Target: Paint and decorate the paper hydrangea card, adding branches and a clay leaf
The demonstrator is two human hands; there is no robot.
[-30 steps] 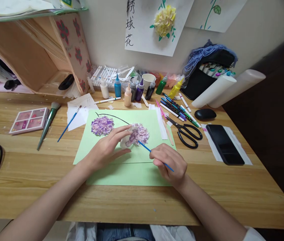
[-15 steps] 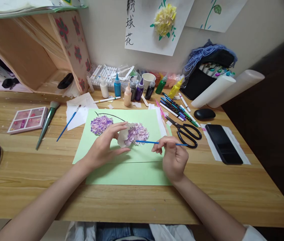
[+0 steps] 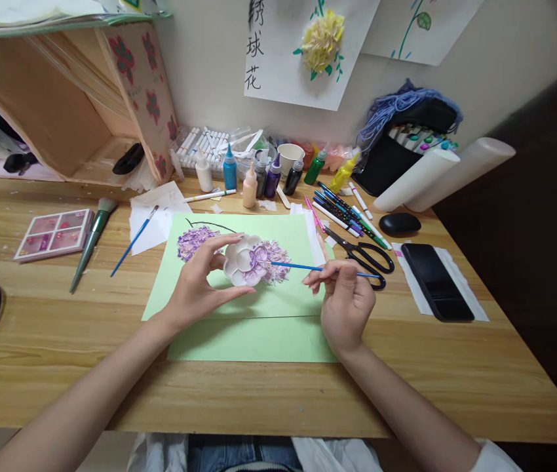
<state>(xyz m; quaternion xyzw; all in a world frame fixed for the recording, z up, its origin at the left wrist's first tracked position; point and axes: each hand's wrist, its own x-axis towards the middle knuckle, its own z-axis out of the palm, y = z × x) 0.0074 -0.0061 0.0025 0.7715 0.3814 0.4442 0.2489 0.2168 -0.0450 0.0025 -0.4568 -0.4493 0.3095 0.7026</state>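
My left hand (image 3: 200, 278) grips a small white flower-shaped paint palette (image 3: 240, 257) by its rim, thumb below and fingers above. Purple paint shows in the wells on its right side. In my right hand (image 3: 345, 295) is a thin blue paintbrush (image 3: 298, 266), its tip at the purple wells. Beneath both hands lies a light green sheet of paper (image 3: 253, 337). On it are two purple flower clusters: the left flower (image 3: 194, 242) is partly behind my left hand, and the right flower (image 3: 278, 259) is partly covered by the palette. A dark curved line runs above them.
Black-handled scissors (image 3: 364, 255) lie right of the paper, beside several pens (image 3: 340, 213). Farther right is a phone (image 3: 436, 282). Paint bottles (image 3: 249, 187) and a paper cup (image 3: 290, 157) stand at the back. Another blue brush (image 3: 134, 242) and a large green brush (image 3: 90, 249) lie left.
My left hand has tipped the palette so its wells face me more. The brush in my right hand has shifted slightly up and right, its tip still at the palette.
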